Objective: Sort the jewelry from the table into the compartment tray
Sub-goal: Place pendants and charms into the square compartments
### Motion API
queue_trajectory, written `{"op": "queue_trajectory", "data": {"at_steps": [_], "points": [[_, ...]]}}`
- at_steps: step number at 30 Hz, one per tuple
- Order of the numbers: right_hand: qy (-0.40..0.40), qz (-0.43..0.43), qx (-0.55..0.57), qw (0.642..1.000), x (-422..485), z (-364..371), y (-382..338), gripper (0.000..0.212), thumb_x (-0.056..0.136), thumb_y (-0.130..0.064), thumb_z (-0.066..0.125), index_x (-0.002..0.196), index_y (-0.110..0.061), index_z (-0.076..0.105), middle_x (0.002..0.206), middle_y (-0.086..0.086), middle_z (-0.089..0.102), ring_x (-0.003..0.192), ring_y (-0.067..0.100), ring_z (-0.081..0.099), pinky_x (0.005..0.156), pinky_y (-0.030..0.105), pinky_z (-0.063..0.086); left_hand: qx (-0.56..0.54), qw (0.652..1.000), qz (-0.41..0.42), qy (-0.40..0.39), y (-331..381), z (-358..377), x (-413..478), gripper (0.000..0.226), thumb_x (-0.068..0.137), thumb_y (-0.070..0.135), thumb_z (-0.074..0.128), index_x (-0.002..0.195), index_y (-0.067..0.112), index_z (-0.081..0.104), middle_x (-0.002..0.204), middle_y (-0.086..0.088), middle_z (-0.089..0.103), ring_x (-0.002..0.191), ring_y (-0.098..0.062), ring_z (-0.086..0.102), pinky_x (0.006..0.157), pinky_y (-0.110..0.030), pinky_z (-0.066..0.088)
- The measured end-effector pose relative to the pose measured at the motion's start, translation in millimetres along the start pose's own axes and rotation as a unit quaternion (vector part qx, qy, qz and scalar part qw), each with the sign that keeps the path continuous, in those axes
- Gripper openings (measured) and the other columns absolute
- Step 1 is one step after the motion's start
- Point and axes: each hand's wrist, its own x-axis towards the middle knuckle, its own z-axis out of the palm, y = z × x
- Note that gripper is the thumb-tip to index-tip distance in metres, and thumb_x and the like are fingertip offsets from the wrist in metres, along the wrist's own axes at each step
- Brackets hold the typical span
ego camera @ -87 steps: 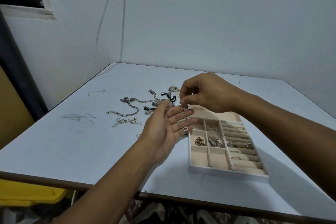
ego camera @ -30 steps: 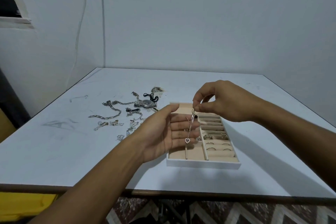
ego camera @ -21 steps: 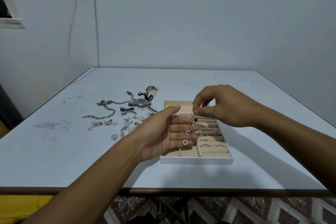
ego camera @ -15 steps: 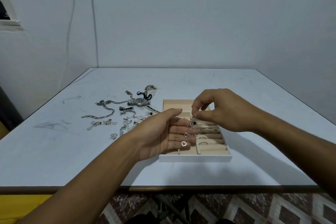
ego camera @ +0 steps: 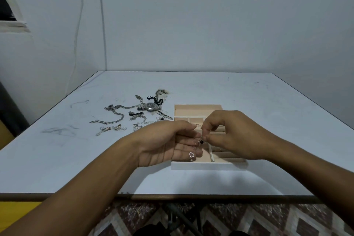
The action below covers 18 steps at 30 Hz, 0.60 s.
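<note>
Pinching heart chain (ego camera: 191,154) in right hand (ego camera: 231,136), draped onto flat, straight-fingered left hand (ego camera: 164,144) above tray (ego camera: 208,165). Loose jewelry (ego camera: 134,118) on bench (ego camera: 57,159) at tray's 10 o'clock.

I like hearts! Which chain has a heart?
The chain the right hand pinches over the tray; its heart lies on the left hand. The other chains lie on the table.
</note>
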Motion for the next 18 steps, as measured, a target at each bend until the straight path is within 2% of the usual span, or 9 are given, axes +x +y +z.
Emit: {"op": "queue_trajectory", "data": {"at_steps": [4,7,12,18], "points": [[-0.002,0.0,0.016,1.0,-7.0,4.5,2.6,0.003,0.08,-0.026,0.068,0.08,-0.029,0.069,0.093,-0.012,0.065,0.089,0.002,0.06,0.084,0.032,0.05,-0.005,1.0,0.004,-0.016,0.7,1.1,-1.6,0.033,0.092,0.02,0.053,0.116,-0.003,0.057,0.116,-0.028,0.062,0.109,-0.04,0.06,0.103,-0.046,0.045],[-0.002,0.003,0.037,0.999,-12.9,7.0,4.4,0.006,0.079,-0.024,0.071,0.078,-0.03,0.07,0.091,-0.012,0.065,0.087,0.001,0.06,0.082,0.03,0.05,-0.01,1.0,0.006,-0.022,1.9,1.5,-2.0,0.025,0.091,0.019,0.056,0.108,0.002,0.057,0.114,-0.026,0.061,0.105,-0.039,0.058,0.104,-0.047,0.044],[0.0,0.006,0.036,0.999,-19.1,7.5,11.5,0.007,0.079,-0.022,0.072,0.079,-0.029,0.071,0.089,-0.012,0.065,0.087,0.001,0.059,0.081,0.027,0.049,-0.003,1.0,0.014,-0.004,3.4,4.5,1.1,0.021,0.091,0.018,0.058,0.108,0.005,0.059,0.107,-0.021,0.061,0.1,-0.036,0.06,0.104,-0.046,0.043],[0.005,0.02,0.04,0.999,-21.4,5.4,17.5,0.007,0.08,-0.023,0.072,0.079,-0.03,0.071,0.092,-0.013,0.066,0.09,0.001,0.061,0.082,0.027,0.05,-0.006,1.0,0.023,-0.001,1.8,5.4,3.0,0.029,0.089,0.017,0.061,0.115,0.005,0.062,0.105,-0.016,0.065,0.1,-0.031,0.06,0.104,-0.045,0.042]]}}
